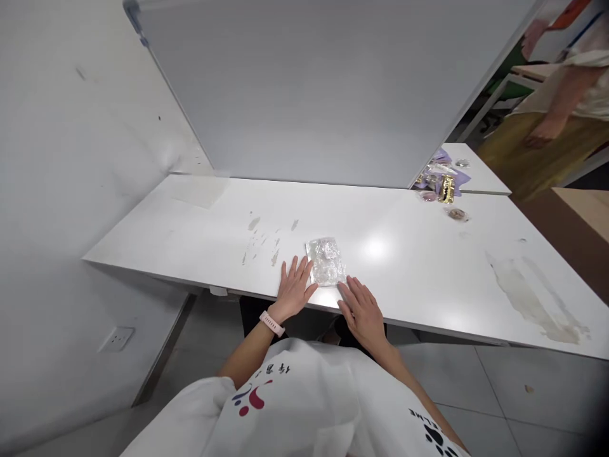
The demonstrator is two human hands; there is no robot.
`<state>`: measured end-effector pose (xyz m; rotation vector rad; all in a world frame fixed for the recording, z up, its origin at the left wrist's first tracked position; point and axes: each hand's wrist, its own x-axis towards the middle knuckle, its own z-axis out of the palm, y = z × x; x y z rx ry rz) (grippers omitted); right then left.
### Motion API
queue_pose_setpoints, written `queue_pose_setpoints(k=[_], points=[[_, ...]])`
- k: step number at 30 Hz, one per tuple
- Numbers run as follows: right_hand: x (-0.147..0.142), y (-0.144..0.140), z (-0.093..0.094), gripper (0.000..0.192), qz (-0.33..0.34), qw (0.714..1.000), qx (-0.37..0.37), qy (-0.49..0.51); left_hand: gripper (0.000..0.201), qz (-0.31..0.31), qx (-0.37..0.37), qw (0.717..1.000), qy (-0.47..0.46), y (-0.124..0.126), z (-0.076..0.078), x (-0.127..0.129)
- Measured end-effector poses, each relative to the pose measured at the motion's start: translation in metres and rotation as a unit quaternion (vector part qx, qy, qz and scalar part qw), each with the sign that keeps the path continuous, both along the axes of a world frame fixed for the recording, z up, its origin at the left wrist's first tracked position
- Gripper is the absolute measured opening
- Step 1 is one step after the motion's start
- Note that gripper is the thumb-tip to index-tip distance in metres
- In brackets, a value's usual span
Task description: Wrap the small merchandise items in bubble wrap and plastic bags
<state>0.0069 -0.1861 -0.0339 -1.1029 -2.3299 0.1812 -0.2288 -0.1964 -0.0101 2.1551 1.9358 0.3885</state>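
A clear, crinkled plastic packet [327,261] lies flat near the front edge of the white table, with a faint pinkish patch at its top; its contents are too small to make out. My left hand [294,289] rests flat at the packet's left side, fingers stretched out, the fingertips at its edge. At its lower right corner lies my right hand [362,311], palm down with the fingers extended. Neither hand grips anything. A pale pink band [272,323] circles my left wrist.
A tall grey-white panel [309,95] stands along the back of the table [399,254]. Small wrapped items [445,181] in purple, gold and clear wrapping lie at the back right, near a separate clear packet [457,214]. Another person [561,114] stands beyond, beside a cardboard box [571,235].
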Motion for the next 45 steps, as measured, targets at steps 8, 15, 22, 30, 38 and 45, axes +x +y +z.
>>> queue_pose_setpoints(k=[8,15,22,30,38,45], points=[[0.006,0.002,-0.002,0.046,-0.08,0.993,-0.056,0.064,0.076,-0.007,-0.061,0.996,-0.067,0.011,0.008,-0.006],[-0.032,0.076,0.016,0.047,-0.005,0.985,-0.141,0.096,0.067,0.004,-0.069,0.985,-0.161,0.035,0.01,0.0],[-0.032,0.056,0.011,0.064,0.003,0.972,-0.164,0.169,0.063,0.006,-0.018,0.993,-0.118,0.03,-0.001,0.005],[-0.019,0.051,0.017,0.068,-0.035,0.952,-0.227,0.204,0.042,-0.002,0.014,0.993,-0.116,0.028,-0.008,0.002],[-0.023,0.15,0.076,0.036,0.01,0.847,-0.362,0.388,0.041,0.002,0.015,0.993,-0.117,0.027,-0.003,0.004],[-0.009,0.121,0.041,0.069,-0.193,0.833,-0.291,0.428,0.043,0.001,0.017,0.993,-0.115,0.024,-0.003,0.004]])
